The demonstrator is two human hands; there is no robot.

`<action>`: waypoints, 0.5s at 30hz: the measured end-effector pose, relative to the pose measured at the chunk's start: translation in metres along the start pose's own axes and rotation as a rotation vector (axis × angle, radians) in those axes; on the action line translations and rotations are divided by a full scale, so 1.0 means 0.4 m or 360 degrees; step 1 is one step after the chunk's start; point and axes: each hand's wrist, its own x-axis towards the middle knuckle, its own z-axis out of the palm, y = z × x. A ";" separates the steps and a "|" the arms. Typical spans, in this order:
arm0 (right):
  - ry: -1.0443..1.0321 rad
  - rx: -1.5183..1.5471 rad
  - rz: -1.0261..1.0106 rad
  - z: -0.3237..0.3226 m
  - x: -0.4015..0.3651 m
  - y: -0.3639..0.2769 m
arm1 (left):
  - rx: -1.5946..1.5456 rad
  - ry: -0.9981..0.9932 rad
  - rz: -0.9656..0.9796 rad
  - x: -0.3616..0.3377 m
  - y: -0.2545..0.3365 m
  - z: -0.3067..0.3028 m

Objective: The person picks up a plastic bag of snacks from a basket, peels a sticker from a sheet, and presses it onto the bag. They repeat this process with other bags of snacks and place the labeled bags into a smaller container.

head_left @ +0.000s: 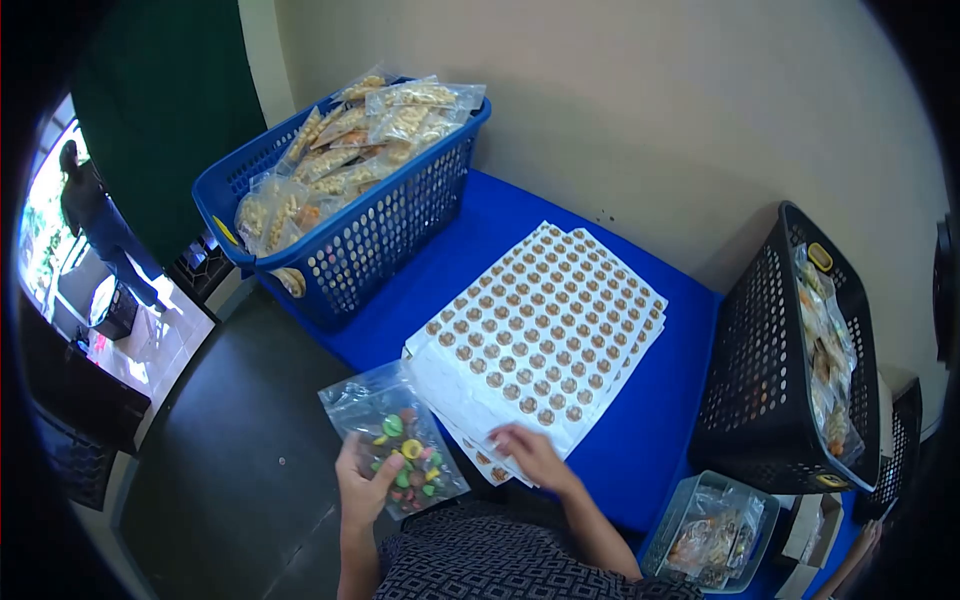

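In my left hand (368, 482) is a clear zip bag (405, 440) with green, yellow, pink and brown pieces inside, gripped near its left edge with the thumb on top. My right hand (523, 452) rests over the lower part of a stack of white sheets (545, 330) with rows of round brown stickers. Its fingers are bent together at a bare white strip of the top sheet; whatever they pinch is too small to name. The sheets lie on a blue tablecloth (500, 210).
A blue basket (390, 235) full of snack bags stands at the back left, a black basket (760, 370) with more bags at the right. Near the front right are a small bin (770, 520) and an open carton (805, 530). Another person (95, 215) stands beyond the doorway.
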 end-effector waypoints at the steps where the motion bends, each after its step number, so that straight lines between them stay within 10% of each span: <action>1: 0.0381 -0.0384 -0.0014 -0.033 0.008 0.030 | -0.0003 0.0093 -0.0012 -0.011 0.001 -0.007; 6: 0.1039 -0.0713 -0.0180 -0.154 0.057 0.266 | 0.0021 0.0267 0.0032 -0.041 0.012 -0.014; 15: 0.0924 -0.0821 -0.0163 -0.174 0.073 0.293 | -0.0029 0.0275 0.0116 -0.067 0.016 0.040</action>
